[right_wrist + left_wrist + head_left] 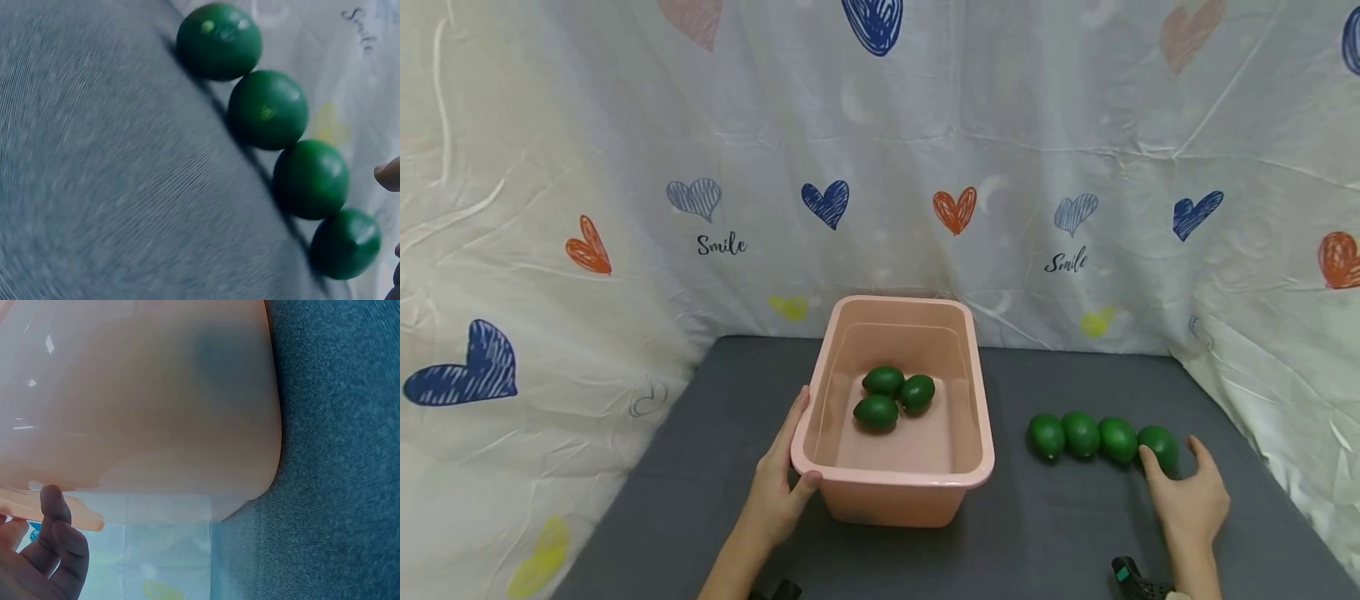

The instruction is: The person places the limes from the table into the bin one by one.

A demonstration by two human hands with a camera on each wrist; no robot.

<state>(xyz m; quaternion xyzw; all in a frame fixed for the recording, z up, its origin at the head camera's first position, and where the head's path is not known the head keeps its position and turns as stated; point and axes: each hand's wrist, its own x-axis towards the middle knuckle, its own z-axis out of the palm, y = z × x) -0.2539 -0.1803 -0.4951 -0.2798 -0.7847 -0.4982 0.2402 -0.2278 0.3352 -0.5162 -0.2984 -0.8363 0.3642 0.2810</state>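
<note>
Limes (pixel 876 413): 3 in pink bin (pixel 895 478), L hand (pixel 773 489) gripping it, R hand (pixel 1192 498) spread, empty, nr 4 more (pixel 1082 434).

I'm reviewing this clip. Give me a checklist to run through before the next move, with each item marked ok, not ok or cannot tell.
1. Tub upright on the table: ok.
2. Left hand holding the tub: ok, at the rim by the near left corner.
3. Room inside: ok, three limes with bare floor around them.
4. Right hand at the end lime: ok, thumb and fingers spread about the rightmost of four in a row.
5. Grip closed on that lime: not ok, the right wrist view shows a gap.
6. Lime's firmness: cannot tell.
</note>
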